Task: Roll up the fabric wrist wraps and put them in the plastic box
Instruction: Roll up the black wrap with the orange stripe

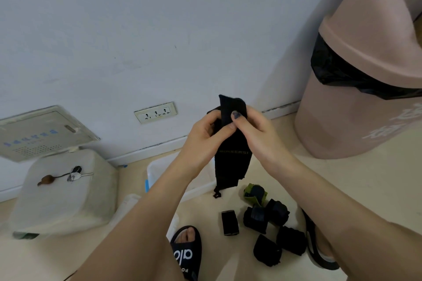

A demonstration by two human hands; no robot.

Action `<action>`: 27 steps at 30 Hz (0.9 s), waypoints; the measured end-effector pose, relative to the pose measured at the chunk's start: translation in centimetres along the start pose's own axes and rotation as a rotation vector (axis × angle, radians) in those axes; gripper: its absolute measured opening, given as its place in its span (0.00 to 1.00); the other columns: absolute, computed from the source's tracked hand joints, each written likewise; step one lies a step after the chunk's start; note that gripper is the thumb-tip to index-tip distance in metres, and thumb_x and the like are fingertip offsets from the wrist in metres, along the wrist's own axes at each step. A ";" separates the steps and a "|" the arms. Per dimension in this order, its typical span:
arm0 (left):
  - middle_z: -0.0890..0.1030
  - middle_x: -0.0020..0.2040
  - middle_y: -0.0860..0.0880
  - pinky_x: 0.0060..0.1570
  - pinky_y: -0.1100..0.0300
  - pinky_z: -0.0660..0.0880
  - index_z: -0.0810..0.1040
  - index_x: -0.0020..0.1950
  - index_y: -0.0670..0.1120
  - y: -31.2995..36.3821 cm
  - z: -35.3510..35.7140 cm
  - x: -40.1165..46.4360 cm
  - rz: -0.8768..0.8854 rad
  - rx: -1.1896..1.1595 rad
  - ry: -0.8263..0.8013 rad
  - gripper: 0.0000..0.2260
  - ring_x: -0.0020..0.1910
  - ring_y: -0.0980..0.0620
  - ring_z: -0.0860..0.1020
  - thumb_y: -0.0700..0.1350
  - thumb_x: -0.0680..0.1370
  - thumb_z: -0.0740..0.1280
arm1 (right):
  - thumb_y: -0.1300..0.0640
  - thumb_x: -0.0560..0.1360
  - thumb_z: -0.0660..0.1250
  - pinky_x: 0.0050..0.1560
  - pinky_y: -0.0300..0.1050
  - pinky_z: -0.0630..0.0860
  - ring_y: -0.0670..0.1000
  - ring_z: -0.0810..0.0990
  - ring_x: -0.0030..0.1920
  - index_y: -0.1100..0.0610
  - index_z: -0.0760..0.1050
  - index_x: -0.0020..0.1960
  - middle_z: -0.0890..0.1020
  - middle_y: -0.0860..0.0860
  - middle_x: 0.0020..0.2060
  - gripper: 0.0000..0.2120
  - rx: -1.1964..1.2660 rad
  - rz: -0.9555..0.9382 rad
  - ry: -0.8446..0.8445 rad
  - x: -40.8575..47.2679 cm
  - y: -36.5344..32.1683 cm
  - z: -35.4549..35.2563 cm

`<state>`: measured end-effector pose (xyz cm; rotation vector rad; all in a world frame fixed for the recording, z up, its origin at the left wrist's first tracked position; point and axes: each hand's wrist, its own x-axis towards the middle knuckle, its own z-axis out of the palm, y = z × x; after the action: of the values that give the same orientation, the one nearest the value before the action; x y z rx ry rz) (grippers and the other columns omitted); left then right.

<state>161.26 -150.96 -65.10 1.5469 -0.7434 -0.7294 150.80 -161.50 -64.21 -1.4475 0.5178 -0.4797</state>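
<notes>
Up near the wall, seen from the head camera, both hands meet on one black wrist wrap (233,143) held in the air. The left hand (203,134) has its fingers curled round the wrap's upper left edge, and the right hand (253,130) pinches it from the other side, thumb pressed on the front of the cloth. The wrap's top end sticks up just past the fingers; the rest hangs straight down below both hands, so its long axis runs vertically and almost all the loose length lies under the grip. I judge the rolling has barely begun, and it would have to work from the held top end down toward the dangling tail. Both hands are equally close to that top end.

Directly beneath the hanging tail, and partly hidden by the left forearm, stands the clear plastic box (159,166) on the floor. To its right, near the person's feet, lie several rolled wraps (269,223), mostly black and one green, outside the box.
</notes>
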 end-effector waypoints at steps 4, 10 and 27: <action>0.82 0.63 0.50 0.62 0.53 0.79 0.79 0.67 0.52 -0.1 -0.7 0.9 -0.073 -0.225 0.219 0.18 0.63 0.53 0.81 0.53 0.77 0.69 | 0.55 0.85 0.62 0.54 0.46 0.82 0.49 0.86 0.54 0.48 0.83 0.56 0.87 0.49 0.50 0.10 0.140 0.075 0.081 0.1 -0.7 -1.0; 0.80 0.63 0.48 0.59 0.54 0.81 0.72 0.74 0.51 -0.4 -2.0 1.4 -0.157 -0.308 0.359 0.21 0.59 0.49 0.82 0.37 0.82 0.66 | 0.53 0.84 0.64 0.49 0.46 0.81 0.51 0.85 0.45 0.56 0.82 0.51 0.85 0.51 0.41 0.10 0.308 0.230 0.068 0.2 -2.2 -3.1; 0.74 0.71 0.55 0.55 0.58 0.80 0.63 0.79 0.60 0.4 -2.0 0.2 0.091 0.181 0.194 0.44 0.61 0.54 0.79 0.26 0.71 0.65 | 0.59 0.83 0.64 0.40 0.41 0.80 0.52 0.85 0.41 0.59 0.83 0.50 0.84 0.53 0.39 0.10 0.121 0.217 -0.097 0.3 -1.5 -3.9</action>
<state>162.96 -149.95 -64.50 1.7086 -0.7441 -0.4465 148.69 -164.86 -62.90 -1.2752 0.5516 -0.2629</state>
